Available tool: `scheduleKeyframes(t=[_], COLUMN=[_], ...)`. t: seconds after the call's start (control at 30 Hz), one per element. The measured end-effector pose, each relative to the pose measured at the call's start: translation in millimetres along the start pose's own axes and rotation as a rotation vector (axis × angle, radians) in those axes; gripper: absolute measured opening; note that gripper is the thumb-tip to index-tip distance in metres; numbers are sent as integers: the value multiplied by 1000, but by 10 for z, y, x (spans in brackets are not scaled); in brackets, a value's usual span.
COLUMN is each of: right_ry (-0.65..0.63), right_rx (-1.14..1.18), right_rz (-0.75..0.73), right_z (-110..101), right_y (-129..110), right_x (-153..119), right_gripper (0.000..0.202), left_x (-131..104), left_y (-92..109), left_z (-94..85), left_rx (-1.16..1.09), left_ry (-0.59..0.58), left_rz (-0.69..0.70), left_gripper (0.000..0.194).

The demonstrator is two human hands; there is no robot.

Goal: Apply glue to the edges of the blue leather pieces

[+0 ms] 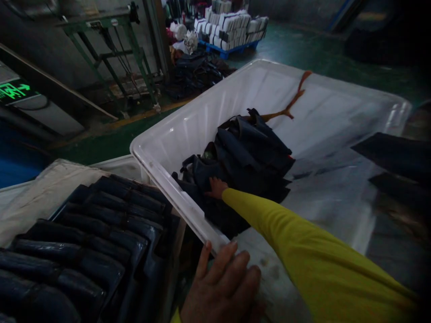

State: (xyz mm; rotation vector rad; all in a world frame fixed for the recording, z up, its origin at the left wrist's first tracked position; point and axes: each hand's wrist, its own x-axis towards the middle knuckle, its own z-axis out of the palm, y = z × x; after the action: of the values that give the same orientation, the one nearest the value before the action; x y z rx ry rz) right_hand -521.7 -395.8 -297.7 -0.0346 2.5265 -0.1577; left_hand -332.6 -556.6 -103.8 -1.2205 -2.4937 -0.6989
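Observation:
A large white bin (161,175) holds a heap of dark blue folded pieces (249,148) with a brown strap (296,96) running up the inner wall. My right hand (216,187), in a yellow sleeve, reaches into the bin and rests on the dark pieces, its fingers spread. My left hand (224,285) is at the bin's near rim, fingers apart, with the fingertips at the edge. Nothing shows in its grip.
Left of the bin, rows of dark bundles (107,224) lie beside a pale sheet (37,193). A green metal stand (101,56) and a blue pallet (232,49) with white stacks are behind. Dark pieces (397,154) jut in at right.

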Motion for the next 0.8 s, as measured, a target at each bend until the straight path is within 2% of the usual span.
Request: scheduleKeyframes(t=[0.1, 0.2, 0.27, 0.4, 0.53, 0.63, 0.7, 0.8], right_ry=[57, 32, 7, -25, 9, 47, 53, 25], right_rx=[46, 63, 56, 27, 21, 36, 49, 63], right_rz=[-34, -62, -57, -8, 108, 195, 235, 252], right_z=[65, 165, 233, 198, -82, -250, -251, -71], right_y=[-308, -570, -655, -585, -327, -188, -201, -382], right_x=[103, 107, 85, 132, 303, 381, 371, 290], right_gripper=[90, 89, 88, 80, 59, 53, 55, 73], left_x=[-32, -56, -61, -48, -21, -11, -13, -33], left_y=[-11, -21, -18, 4, 10, 2, 1, 10], left_z=[94, 134, 136, 104, 53, 34, 37, 56], left_rx=[-7, 2, 14, 40, 16, 3, 0, 12], left_ry=[82, 93, 90, 68, 39, 6, 4, 22], left_rz=[-13, -5, 6, -14, -36, -43, -53, -54], left_gripper=[28, 28, 29, 28, 26, 28, 29, 29])
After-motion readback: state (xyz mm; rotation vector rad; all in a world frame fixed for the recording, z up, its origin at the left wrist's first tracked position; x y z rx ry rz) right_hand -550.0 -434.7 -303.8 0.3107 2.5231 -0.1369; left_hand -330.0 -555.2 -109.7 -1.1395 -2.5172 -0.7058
